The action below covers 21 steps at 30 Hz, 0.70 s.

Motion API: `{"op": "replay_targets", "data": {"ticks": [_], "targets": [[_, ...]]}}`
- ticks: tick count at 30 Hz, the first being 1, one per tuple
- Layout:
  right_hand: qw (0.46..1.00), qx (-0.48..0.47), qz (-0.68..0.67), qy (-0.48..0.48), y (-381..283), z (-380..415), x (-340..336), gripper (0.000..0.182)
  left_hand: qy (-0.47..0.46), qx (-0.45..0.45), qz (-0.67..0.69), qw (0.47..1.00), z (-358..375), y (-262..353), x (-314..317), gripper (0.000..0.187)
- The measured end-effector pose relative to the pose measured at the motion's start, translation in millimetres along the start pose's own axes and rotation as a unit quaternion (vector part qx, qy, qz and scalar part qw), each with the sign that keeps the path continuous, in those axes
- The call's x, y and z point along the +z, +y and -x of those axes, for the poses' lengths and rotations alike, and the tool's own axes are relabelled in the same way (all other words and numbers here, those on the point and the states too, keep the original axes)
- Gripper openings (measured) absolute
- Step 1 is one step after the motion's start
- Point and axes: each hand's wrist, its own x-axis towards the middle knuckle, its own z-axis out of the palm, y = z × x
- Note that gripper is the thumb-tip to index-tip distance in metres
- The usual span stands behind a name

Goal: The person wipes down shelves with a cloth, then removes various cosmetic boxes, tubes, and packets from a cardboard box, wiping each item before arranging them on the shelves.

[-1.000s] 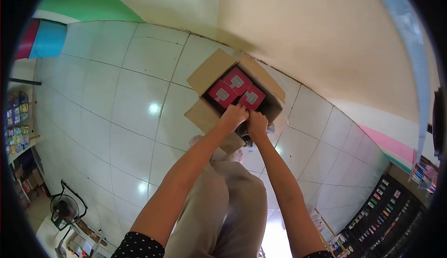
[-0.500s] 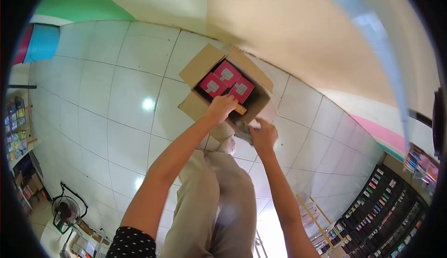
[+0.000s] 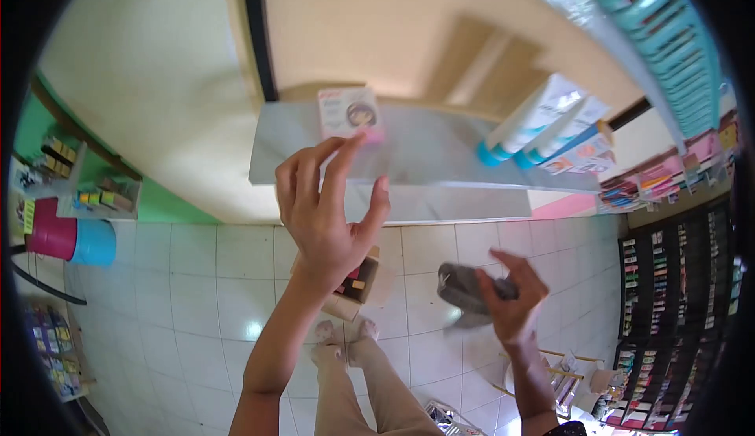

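Observation:
My left hand (image 3: 326, 208) is raised in front of a grey wall shelf (image 3: 440, 149), fingers apart and holding nothing. Its fingertips overlap the lower part of a small white and pink box (image 3: 348, 112) with a round picture, which stands at the shelf's left end. Lower and to the right, my right hand (image 3: 515, 294) is curled round a dark grey cloth (image 3: 470, 288), blurred by motion. Below my left forearm, an open cardboard box (image 3: 342, 306) sits on the floor, partly hidden by the arm.
White tubes (image 3: 539, 121) with teal caps and some small cartons (image 3: 582, 151) stand at the shelf's right. Pink and blue bins (image 3: 93, 241) are at the left. A black display rack (image 3: 668, 302) and a gold-framed cart (image 3: 562, 377) stand at the right.
The view has risen from the floor box to the shelf. My left hand has left the cardboard box and come up to the shelf; my right hand has moved away rightward with the cloth.

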Motion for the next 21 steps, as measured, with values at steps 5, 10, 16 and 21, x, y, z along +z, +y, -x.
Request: {"op": "replay_targets", "data": {"ticks": [5,10,16,21], "targets": [[0.966,-0.192,0.151,0.087,-33,-85,-56,0.044,-0.117,0.032,-0.213,0.969,-49,-14,6,0.059],[0.961,-0.206,0.179,0.036,-35,-153,-60,0.042,-0.249,0.008,-0.15,0.957,-60,-42,3,0.057],[0.969,-0.218,0.109,0.048,-49,-119,-63,0.015,-0.304,0.021,-0.066,0.95,-65,-76,-4,0.053],[0.972,-0.18,0.119,0.098,-41,-21,-85,0.012,-0.189,0.146,-0.152,0.959,-61,-85,0,0.064]]}}
